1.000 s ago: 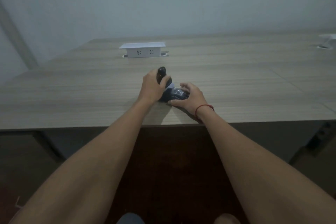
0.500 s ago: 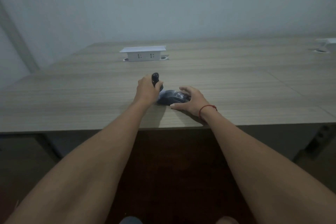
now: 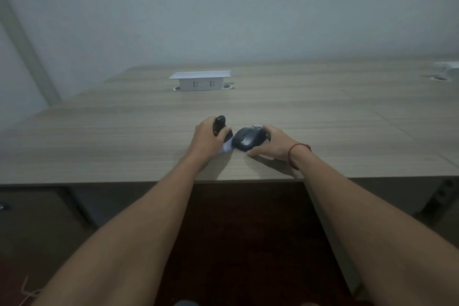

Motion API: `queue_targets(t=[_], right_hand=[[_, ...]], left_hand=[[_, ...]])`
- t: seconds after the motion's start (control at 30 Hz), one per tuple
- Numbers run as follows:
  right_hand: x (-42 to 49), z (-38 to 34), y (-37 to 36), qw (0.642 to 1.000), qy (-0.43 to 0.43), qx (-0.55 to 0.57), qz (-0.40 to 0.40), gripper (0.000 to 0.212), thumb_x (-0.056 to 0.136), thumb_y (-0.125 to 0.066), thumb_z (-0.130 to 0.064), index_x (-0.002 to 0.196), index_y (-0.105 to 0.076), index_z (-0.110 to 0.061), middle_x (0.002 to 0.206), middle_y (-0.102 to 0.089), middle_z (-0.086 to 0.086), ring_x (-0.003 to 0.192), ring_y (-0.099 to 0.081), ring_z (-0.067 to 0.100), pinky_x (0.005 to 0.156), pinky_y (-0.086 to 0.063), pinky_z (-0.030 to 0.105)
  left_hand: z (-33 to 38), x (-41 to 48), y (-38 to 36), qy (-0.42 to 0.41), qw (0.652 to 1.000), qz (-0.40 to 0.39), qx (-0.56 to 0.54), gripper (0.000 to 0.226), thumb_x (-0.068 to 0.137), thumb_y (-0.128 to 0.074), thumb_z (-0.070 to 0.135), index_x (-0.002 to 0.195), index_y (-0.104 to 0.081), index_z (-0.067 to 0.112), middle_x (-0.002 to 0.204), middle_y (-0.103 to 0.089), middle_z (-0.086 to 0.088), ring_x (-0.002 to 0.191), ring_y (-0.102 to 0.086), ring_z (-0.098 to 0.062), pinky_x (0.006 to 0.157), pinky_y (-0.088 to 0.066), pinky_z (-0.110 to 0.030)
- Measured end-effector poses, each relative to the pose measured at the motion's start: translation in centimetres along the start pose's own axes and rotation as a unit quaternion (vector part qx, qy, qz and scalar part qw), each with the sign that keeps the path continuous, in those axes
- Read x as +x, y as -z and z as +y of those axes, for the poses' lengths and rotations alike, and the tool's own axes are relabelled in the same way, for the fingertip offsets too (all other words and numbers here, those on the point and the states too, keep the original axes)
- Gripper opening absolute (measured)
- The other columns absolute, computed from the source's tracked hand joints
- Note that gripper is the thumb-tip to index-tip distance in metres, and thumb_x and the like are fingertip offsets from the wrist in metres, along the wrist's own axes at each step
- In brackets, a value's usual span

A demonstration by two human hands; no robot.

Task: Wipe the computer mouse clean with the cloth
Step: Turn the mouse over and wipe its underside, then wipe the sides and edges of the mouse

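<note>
The dark grey computer mouse [image 3: 247, 140] lies on the wooden desk [image 3: 124, 146] near its front edge. My right hand [image 3: 274, 143], with a red cord at the wrist, grips the mouse from the right, fingers curled over its far side. My left hand [image 3: 208, 137] sits just left of the mouse, closed around a slim black object [image 3: 219, 122] that sticks up from the fist. A pale cloth [image 3: 227, 148] shows between my left hand and the mouse, partly under both. Whether my left fingers also pinch it is hidden.
A white pop-up socket box [image 3: 200, 81] stands on the desk beyond my hands. Another white fitting [image 3: 445, 71] sits at the far right edge. A plain wall rises behind the desk. Dark floor and desk legs lie below the front edge.
My right hand has slid toward the mouse's right side, so more of the mouse's top shows. My left hand keeps its hold on the black object, which now leans lower.
</note>
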State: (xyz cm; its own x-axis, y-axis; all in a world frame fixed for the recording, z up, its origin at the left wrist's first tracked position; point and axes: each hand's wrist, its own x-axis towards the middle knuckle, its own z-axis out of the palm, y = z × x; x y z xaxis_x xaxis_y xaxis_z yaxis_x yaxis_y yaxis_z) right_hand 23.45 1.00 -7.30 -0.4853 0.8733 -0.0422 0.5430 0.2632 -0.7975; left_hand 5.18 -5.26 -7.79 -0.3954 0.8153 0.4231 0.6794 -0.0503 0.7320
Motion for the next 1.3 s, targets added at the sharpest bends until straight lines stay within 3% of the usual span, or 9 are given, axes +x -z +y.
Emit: queue_targets(t=[0.17, 0.23, 0.33, 0.63, 0.8, 0.9, 1.13, 1.2, 1.3], right_hand=[[0.2, 0.0, -0.8, 0.996, -0.01, 0.07, 0.051, 0.059, 0.077, -0.08, -0.037, 0.121, -0.051, -0.012, 0.106, -0.055, -0.004, 0.093, -0.052, 0.011, 0.064, -0.04, 0.015], [0.6, -0.1, -1.5, 0.997, -0.016, 0.051, 0.063, 0.059, 0.078, -0.079, -0.038, 0.124, -0.053, -0.013, 0.113, -0.058, 0.0, 0.097, -0.054, 0.015, 0.077, -0.047, 0.023], [0.6, -0.2, -2.2, 0.998, -0.02, 0.006, 0.066, 0.077, 0.06, -0.078, -0.055, 0.126, -0.054, -0.023, 0.121, -0.061, 0.001, 0.109, -0.056, 0.022, 0.096, -0.05, 0.042], [0.9, -1.2, -2.4, 0.996, -0.017, -0.041, 0.076, 0.143, 0.025, -0.071, -0.069, 0.152, -0.023, -0.023, 0.151, -0.035, 0.005, 0.135, -0.038, 0.029, 0.109, -0.039, 0.05], [1.8, -0.5, -1.9, 0.995, -0.01, -0.061, 0.083, 0.113, 0.054, -0.086, -0.057, 0.148, -0.033, -0.025, 0.145, -0.034, 0.008, 0.131, -0.039, 0.029, 0.107, -0.041, 0.05], [2.2, -0.3, -2.2, 0.992, -0.01, -0.087, 0.091, 0.109, 0.057, -0.084, -0.059, 0.147, -0.033, -0.025, 0.144, -0.036, 0.009, 0.129, -0.041, 0.03, 0.106, -0.042, 0.049], [2.0, -0.3, -1.9, 0.993, -0.027, -0.083, 0.084, 0.099, 0.053, -0.085, -0.06, 0.133, -0.045, -0.017, 0.132, -0.039, 0.007, 0.122, -0.044, 0.026, 0.103, -0.045, 0.046], [1.9, -0.2, -1.8, 0.993, -0.028, -0.085, 0.083, 0.099, 0.053, -0.085, -0.06, 0.133, -0.045, -0.018, 0.13, -0.039, 0.006, 0.121, -0.044, 0.025, 0.103, -0.045, 0.045], [1.8, 0.0, -1.7, 0.993, -0.024, -0.078, 0.089, 0.095, 0.052, -0.086, -0.059, 0.129, -0.047, -0.019, 0.123, -0.04, 0.004, 0.116, -0.045, 0.023, 0.101, -0.046, 0.044]], left_hand=[[1.4, 0.0, 0.2, -0.003, 0.998, 0.044, -0.034, 0.021, 0.09, -0.064, 0.026, 0.087, -0.063, 0.006, 0.086, -0.065, -0.011, 0.08, -0.061, -0.023, 0.063, -0.041, -0.021], [2.2, 0.0, 0.2, -0.005, 0.996, 0.062, -0.063, 0.023, 0.09, -0.064, 0.027, 0.088, -0.065, 0.004, 0.087, -0.067, -0.012, 0.081, -0.063, -0.023, 0.065, -0.044, -0.024], [2.4, -0.6, -0.9, 0.006, 0.996, 0.043, -0.075, 0.023, 0.088, -0.066, 0.026, 0.092, -0.067, 0.003, 0.09, -0.07, -0.011, 0.085, -0.067, -0.024, 0.072, -0.053, -0.031], [1.7, -0.6, -0.2, 0.06, 0.992, -0.046, -0.1, 0.02, 0.086, -0.069, 0.023, 0.091, -0.067, 0.004, 0.091, -0.072, -0.014, 0.088, -0.07, -0.026, 0.08, -0.059, -0.048], [1.1, 0.4, 0.3, 0.047, 0.993, -0.002, -0.112, 0.027, 0.085, -0.068, 0.029, 0.092, -0.068, 0.003, 0.09, -0.072, -0.015, 0.086, -0.071, -0.028, 0.078, -0.059, -0.049], [1.4, 1.0, 0.3, 0.034, 0.992, 0.04, -0.115, 0.035, 0.084, -0.065, 0.036, 0.093, -0.07, 0.002, 0.087, -0.073, -0.014, 0.083, -0.071, -0.027, 0.077, -0.06, -0.048], [0.5, 0.0, -1.2, 0.025, 0.998, 0.048, -0.009, 0.019, 0.091, -0.063, 0.023, 0.093, -0.061, 0.005, 0.089, -0.064, -0.009, 0.078, -0.06, -0.019, 0.069, -0.049, -0.026], [1.4, -0.2, -1.1, 0.014, 0.994, 0.098, -0.041, 0.017, 0.092, -0.062, 0.023, 0.086, -0.059, 0.007, 0.081, -0.06, -0.003, 0.069, -0.055, -0.009, 0.062, -0.043, -0.01], [2.9, -0.4, -1.6, -0.014, 0.989, 0.118, -0.093, 0.02, 0.092, -0.062, 0.025, 0.086, -0.06, 0.006, 0.079, -0.062, -0.003, 0.069, -0.056, -0.01, 0.061, -0.045, -0.012]])
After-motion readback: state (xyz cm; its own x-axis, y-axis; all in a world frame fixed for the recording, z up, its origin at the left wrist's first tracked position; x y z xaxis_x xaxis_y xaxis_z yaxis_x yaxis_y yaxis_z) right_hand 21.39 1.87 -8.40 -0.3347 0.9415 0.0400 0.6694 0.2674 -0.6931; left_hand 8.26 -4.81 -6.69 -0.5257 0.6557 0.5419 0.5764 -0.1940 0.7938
